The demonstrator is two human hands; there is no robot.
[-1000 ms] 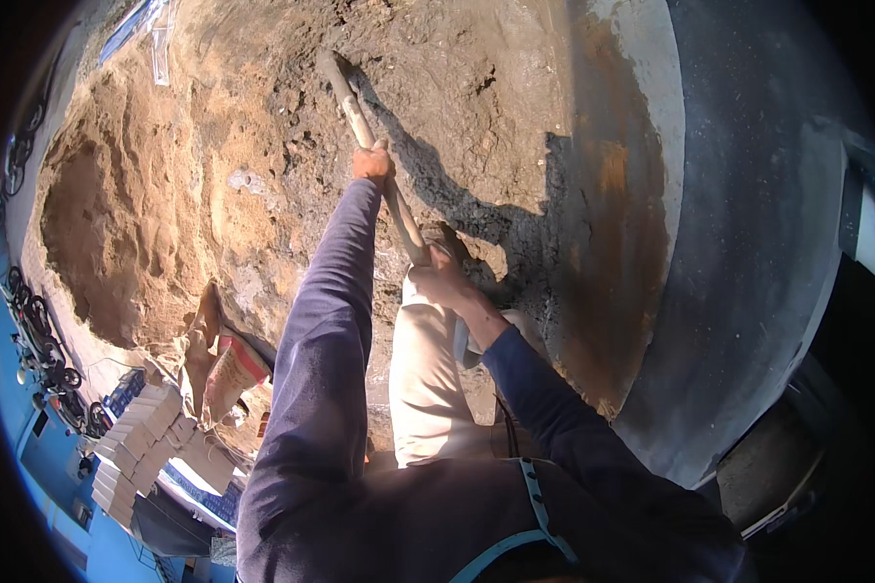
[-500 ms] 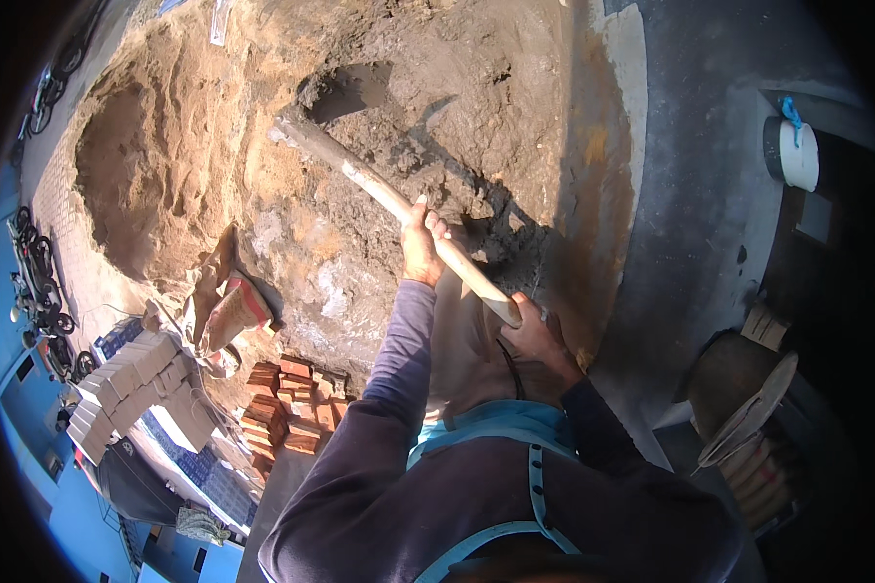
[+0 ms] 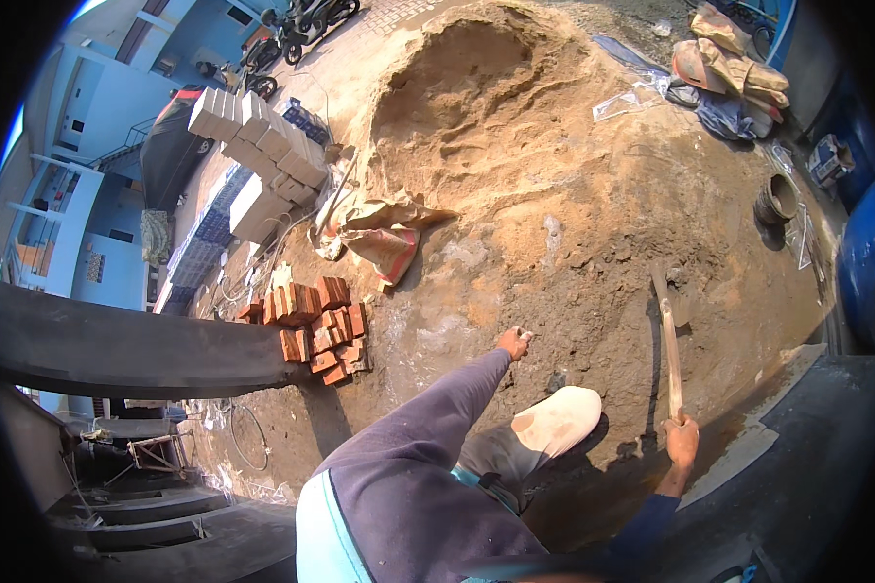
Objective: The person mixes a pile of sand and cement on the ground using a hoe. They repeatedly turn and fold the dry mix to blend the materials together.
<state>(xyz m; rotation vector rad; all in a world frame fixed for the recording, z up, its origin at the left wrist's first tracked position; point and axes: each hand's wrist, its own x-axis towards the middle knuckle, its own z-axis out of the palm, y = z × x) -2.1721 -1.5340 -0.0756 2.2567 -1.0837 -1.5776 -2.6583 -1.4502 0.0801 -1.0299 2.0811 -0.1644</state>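
- Long-handled tool (image 3: 670,345) is slanting right of the brick pile (image 3: 301,307), far end apparently bearing on wet mix (image 3: 603,296).
- Right hand (image 3: 682,442) is clenching its near end, probably for leverage.
- Left hand (image 3: 514,342) is hanging nearer that pile, fingers curled; I cannot tell if holding anything.

Pale tan was seen on the long wooden handle (image 3: 669,345), orange-red on the rectangular clay bricks (image 3: 299,305), red banding on the crumpled tan sack (image 3: 382,248).

Strong sunlight brightens the sand heap (image 3: 501,131) and casts a hard shadow (image 3: 653,360) beside the wooden handle (image 3: 669,345), while the lower right lies dim, fisheye distortion bows the dark beam (image 3: 146,340), and black vignetting swallows the corners.
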